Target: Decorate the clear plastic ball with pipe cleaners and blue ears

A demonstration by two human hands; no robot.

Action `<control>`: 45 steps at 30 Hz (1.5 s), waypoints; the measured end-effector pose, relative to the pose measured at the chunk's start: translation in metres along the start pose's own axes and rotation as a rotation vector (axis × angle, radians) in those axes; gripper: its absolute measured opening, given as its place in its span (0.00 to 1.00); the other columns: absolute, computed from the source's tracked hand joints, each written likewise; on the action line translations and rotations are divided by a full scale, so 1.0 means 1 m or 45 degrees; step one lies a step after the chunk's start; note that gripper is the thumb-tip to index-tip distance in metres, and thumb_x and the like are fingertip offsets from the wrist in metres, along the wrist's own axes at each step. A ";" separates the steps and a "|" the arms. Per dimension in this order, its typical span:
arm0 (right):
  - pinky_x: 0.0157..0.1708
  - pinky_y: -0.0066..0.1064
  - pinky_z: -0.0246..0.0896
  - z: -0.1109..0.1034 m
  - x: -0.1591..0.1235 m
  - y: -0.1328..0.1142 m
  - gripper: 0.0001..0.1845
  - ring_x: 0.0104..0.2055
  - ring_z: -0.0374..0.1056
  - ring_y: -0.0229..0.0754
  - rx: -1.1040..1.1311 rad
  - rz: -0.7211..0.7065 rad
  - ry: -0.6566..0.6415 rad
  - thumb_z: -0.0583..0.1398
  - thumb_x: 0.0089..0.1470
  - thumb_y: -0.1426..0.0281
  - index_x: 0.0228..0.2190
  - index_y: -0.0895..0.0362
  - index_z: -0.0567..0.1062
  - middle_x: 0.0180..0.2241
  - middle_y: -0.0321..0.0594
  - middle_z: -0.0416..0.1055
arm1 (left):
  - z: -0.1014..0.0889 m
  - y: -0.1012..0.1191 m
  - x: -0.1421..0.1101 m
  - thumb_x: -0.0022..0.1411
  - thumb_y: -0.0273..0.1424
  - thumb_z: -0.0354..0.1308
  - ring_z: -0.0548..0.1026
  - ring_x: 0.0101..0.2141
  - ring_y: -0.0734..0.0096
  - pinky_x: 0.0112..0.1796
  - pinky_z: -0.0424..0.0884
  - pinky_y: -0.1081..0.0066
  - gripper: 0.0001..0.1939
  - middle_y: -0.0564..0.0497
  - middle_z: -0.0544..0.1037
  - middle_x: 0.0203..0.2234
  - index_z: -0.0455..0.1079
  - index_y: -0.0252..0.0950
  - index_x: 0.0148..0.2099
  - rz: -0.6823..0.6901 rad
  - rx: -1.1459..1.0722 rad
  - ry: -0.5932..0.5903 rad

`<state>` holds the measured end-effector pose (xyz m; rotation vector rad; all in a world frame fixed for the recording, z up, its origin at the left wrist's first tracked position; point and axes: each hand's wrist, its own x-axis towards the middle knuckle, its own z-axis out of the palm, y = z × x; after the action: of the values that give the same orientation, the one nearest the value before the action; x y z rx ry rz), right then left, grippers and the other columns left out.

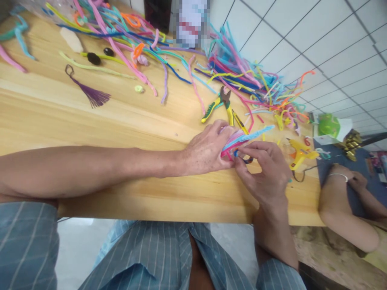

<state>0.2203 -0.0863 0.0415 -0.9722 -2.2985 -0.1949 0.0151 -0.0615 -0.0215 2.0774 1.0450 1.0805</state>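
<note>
My left hand (pixel 205 149) is closed around a bundle of pink and light blue pipe cleaners (pixel 252 135). One fuzzy light blue end sticks out to the right, above my right hand. With thumb and index finger, my right hand (pixel 267 173) pinches a small blue piece (pixel 236 153) at the lower side of the bundle. A dark curved strand (pixel 249 160) shows between the right fingers; I cannot tell what it joins. Just beyond my left hand lie yellow-and-green cutting pliers (pixel 226 102), jaws pointing away, and a yellow utility knife (pixel 240 122).
Loose pipe cleaners (pixel 232 72) are heaped along the tiled wall. A purple tassel (pixel 92 92) and black oval pieces (pixel 94 59) lie at left. A yellow glue gun (pixel 300 154) with a cord rests at right, near another person's arm (pixel 340 197). The wooden table's (pixel 136 203) front edge is close to my body.
</note>
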 end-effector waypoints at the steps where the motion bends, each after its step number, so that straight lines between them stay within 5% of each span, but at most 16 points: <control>1: 0.39 0.43 0.82 0.000 0.000 0.000 0.15 0.42 0.83 0.48 0.004 0.004 0.001 0.70 0.63 0.73 0.49 0.44 0.83 0.42 0.39 0.84 | 0.000 0.000 0.000 0.64 0.42 0.73 0.73 0.67 0.44 0.66 0.78 0.42 0.37 0.35 0.73 0.63 0.64 0.39 0.69 -0.002 -0.007 -0.001; 8: 0.37 0.38 0.81 0.000 -0.002 0.002 0.16 0.42 0.82 0.46 0.099 0.041 -0.007 0.71 0.62 0.75 0.48 0.46 0.84 0.42 0.39 0.84 | -0.006 -0.003 -0.004 0.67 0.37 0.66 0.68 0.71 0.45 0.71 0.70 0.41 0.33 0.33 0.71 0.66 0.62 0.37 0.71 0.125 -0.110 -0.023; 16: 0.40 0.38 0.81 0.003 -0.004 0.002 0.17 0.43 0.81 0.45 0.118 0.026 -0.001 0.71 0.62 0.77 0.49 0.47 0.83 0.43 0.40 0.83 | -0.010 -0.016 -0.003 0.80 0.46 0.54 0.70 0.68 0.46 0.70 0.68 0.41 0.25 0.35 0.72 0.65 0.64 0.39 0.70 0.202 -0.261 -0.048; 30: 0.49 0.48 0.80 -0.004 -0.008 0.017 0.23 0.50 0.81 0.52 0.172 0.086 -0.024 0.76 0.61 0.68 0.55 0.45 0.81 0.47 0.43 0.83 | -0.013 -0.014 0.003 0.79 0.48 0.57 0.74 0.64 0.49 0.68 0.70 0.47 0.25 0.39 0.78 0.60 0.70 0.37 0.66 0.043 -0.346 -0.012; 38: 0.48 0.49 0.82 0.003 -0.010 0.023 0.21 0.49 0.83 0.53 0.165 0.047 0.005 0.73 0.63 0.70 0.56 0.46 0.81 0.46 0.43 0.86 | -0.015 -0.015 0.003 0.75 0.44 0.60 0.76 0.62 0.49 0.66 0.72 0.48 0.25 0.38 0.76 0.61 0.66 0.37 0.66 -0.032 -0.413 -0.054; 45: 0.50 0.45 0.82 0.005 -0.010 0.023 0.24 0.50 0.84 0.51 0.203 0.060 0.053 0.73 0.62 0.73 0.58 0.45 0.82 0.48 0.42 0.86 | -0.015 -0.015 0.003 0.76 0.52 0.60 0.75 0.65 0.48 0.69 0.71 0.47 0.30 0.37 0.75 0.63 0.64 0.37 0.67 -0.095 -0.452 -0.097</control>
<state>0.2389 -0.0742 0.0289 -0.9313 -2.2134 -0.0118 -0.0022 -0.0492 -0.0240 1.7683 0.8188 1.0545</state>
